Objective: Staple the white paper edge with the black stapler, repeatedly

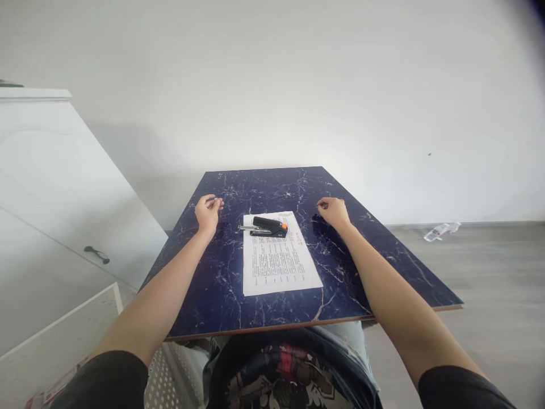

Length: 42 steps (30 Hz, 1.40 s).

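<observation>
A black stapler (269, 227) with an orange patch lies across a printed sheet of paper (279, 267), its top arm raised and a metal piece sticking out to the left. Beyond the paper's left side, my left hand (208, 213) is raised with its fingers curled together. A small, thin piece seems to show at those fingertips, too small to name. To the right of the paper my right hand (335, 212) is closed in a pinch over the tabletop; whatever its fingers hold, if anything, is hidden. Neither hand touches the stapler or the paper.
The dark blue marble-patterned table (264, 193) stands against a white wall. A white cabinet (55, 170) with a black handle is on the left, beside a pale speckled surface (72, 335). A clear plastic wrapper (441, 231) lies on the floor at the right.
</observation>
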Tool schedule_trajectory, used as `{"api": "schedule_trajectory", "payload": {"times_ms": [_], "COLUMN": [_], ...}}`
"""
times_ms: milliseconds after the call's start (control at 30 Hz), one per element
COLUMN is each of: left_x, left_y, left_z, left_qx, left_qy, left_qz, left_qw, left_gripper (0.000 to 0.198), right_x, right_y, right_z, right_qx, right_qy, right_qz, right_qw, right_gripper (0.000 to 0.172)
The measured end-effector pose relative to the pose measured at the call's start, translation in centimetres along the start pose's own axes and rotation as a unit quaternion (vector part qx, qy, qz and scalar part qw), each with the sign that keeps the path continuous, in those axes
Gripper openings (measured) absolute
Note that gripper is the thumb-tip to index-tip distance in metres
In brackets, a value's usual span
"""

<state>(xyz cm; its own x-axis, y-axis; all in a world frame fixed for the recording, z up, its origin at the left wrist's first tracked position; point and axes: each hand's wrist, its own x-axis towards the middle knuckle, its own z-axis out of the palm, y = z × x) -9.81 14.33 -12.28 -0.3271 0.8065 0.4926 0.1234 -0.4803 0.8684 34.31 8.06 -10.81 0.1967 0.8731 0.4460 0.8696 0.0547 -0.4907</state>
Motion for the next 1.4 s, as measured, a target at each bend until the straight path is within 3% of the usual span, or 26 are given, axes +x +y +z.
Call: {"api": "schedule_trajectory", "payload": {"times_ms": [233, 400, 500, 600, 800, 1000, 1400], "left_x": [-1.5, -2.4, -2.9, -3.4, -4.2, -4.5, -4.9], "left_y": [1.8, 2.7, 2.9, 3.1, 3.6, 3.7, 4.9], "left_z": [1.1, 1.9, 2.3, 2.5, 3.0, 3.1, 4.1], "left_qx": [-0.025, -0.062, -0.091, -0.107, -0.124, -0.121, -0.193], "left_qy": [-0.056, -0.087, -0.104, -0.124, -0.178, -0.173, -0.156], "left_qz": [-0.058, -0.102, -0.127, -0.147, -0.171, -0.179, -0.271], "left_qw": [0.996, 0.989, 0.982, 0.976, 0.961, 0.961, 0.930], "left_gripper": [0.031, 0.035, 0.037, 0.036, 0.035, 0.041, 0.009], "right_x": [-1.4, -3.7, -4.7, -5.0, -5.0, -4.9, -3.9], "right_y": [-4.2, -9.0, -10.5, -10.7, -10.1, -9.9, -8.5], "right_z": [0.0, 0.0, 0.6, 1.2, 1.5, 1.8, 2.4], "right_qx": [0.145, 0.221, 0.211, 0.183, 0.161, 0.163, 0.145], "right_qy": [-0.032, -0.156, -0.205, -0.211, -0.190, -0.176, -0.142], "right_qz": [-0.121, -0.244, -0.292, -0.310, -0.322, -0.323, -0.299], "right_qw": [0.982, 0.931, 0.910, 0.909, 0.913, 0.915, 0.932], "right_gripper": [0.022, 0.031, 0.040, 0.047, 0.041, 0.036, 0.034]}}
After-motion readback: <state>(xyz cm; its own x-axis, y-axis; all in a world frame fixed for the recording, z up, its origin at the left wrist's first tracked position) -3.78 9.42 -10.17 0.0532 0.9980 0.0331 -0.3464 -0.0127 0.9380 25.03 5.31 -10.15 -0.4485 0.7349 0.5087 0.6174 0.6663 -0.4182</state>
